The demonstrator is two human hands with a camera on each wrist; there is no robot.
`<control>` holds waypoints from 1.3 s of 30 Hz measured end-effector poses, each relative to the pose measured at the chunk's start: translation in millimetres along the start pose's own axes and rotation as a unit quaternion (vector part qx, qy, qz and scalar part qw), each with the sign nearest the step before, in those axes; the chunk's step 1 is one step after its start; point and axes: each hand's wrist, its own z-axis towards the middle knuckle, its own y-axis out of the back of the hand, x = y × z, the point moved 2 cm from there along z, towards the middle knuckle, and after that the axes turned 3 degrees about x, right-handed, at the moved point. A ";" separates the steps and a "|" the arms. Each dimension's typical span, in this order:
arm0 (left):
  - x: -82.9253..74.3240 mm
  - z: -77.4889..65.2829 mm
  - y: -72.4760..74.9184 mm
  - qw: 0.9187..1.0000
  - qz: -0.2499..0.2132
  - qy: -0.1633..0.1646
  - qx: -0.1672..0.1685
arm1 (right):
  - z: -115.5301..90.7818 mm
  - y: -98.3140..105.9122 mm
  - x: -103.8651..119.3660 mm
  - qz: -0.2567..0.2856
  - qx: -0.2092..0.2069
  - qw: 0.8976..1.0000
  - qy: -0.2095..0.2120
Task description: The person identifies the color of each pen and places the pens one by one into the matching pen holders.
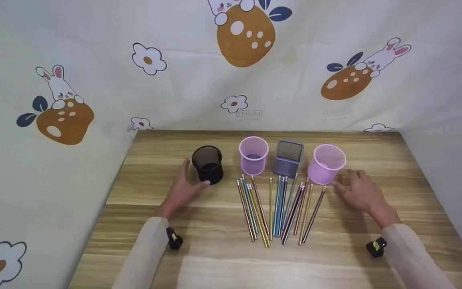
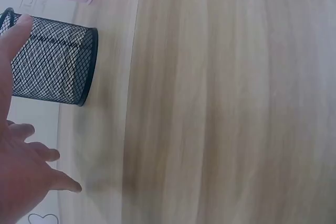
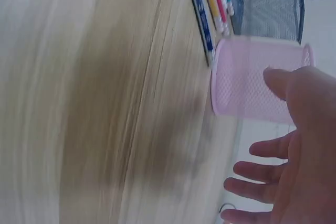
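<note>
1. The pencils point(image 1: 277, 212) lie loose at the centre of the worktop point(image 1: 223, 257), in a rough fan, white-tipped ends towards 12 o'clock
2. Seen from the pencils in the head view, four containers stand upright: the black cup point(image 1: 211, 174) at 10 o'clock, the left pink cup point(image 1: 253, 164) at 11, the square grey pot point(image 1: 287, 165) at 12 and the right pink cup point(image 1: 324, 172) between 1 and 2
3. The left hand point(image 1: 183, 189) is at the black cup's 7 to 8 o'clock, thumb and fingers spread wide around its side, gripping nothing; whether skin meets mesh cannot be told
4. The right hand point(image 1: 361, 192) is at the right pink cup's 4 o'clock, fingers apart and loosely extended, holding nothing; contact there cannot be told either
5. A printed cloth point(image 1: 191, 92) hangs beyond the worktop's 12 o'clock edge
</note>
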 end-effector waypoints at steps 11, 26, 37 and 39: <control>-13.0 6.8 -11.6 0.998 -0.061 0.001 -0.025 | 2.8 -18.6 23.1 0.144 0.008 0.989 -0.034; -14.6 21.9 -20.9 0.990 -0.119 -0.025 -0.074 | 5.8 -45.5 29.5 0.220 -0.018 0.972 -0.084; -21.6 28.9 -29.4 0.980 -0.169 -0.045 -0.097 | 9.8 -51.3 25.2 0.278 0.015 0.953 -0.122; -22.4 29.7 -31.1 0.979 -0.173 -0.041 -0.100 | 10.5 -52.0 24.6 0.279 0.011 0.952 -0.122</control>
